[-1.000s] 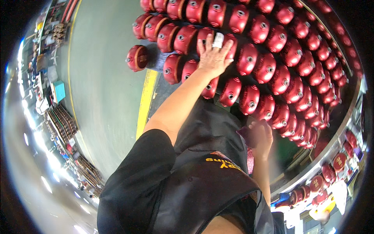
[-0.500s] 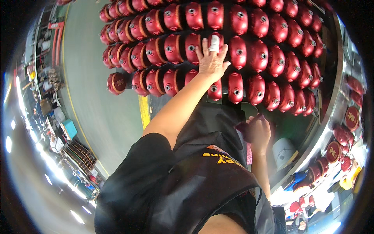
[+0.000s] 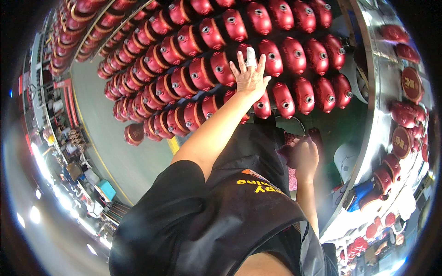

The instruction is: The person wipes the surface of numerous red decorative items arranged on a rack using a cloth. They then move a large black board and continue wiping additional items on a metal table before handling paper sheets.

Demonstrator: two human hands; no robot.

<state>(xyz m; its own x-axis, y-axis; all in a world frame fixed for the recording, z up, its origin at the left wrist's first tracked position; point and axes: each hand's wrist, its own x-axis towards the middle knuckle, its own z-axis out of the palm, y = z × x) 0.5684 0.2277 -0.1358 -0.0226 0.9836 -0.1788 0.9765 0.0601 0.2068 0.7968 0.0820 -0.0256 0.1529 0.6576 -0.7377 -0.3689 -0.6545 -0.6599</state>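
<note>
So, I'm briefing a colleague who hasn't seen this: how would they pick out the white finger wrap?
Find the rows of rounded red vessels across the upper middle. The left hand is spread over them, fingers apart. The white wrap covers its middle finger; the neighbouring fingers are bare.

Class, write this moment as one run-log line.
left hand: spread over red vessels | white wrap: on left hand | right hand: holding maroon cloth
</note>
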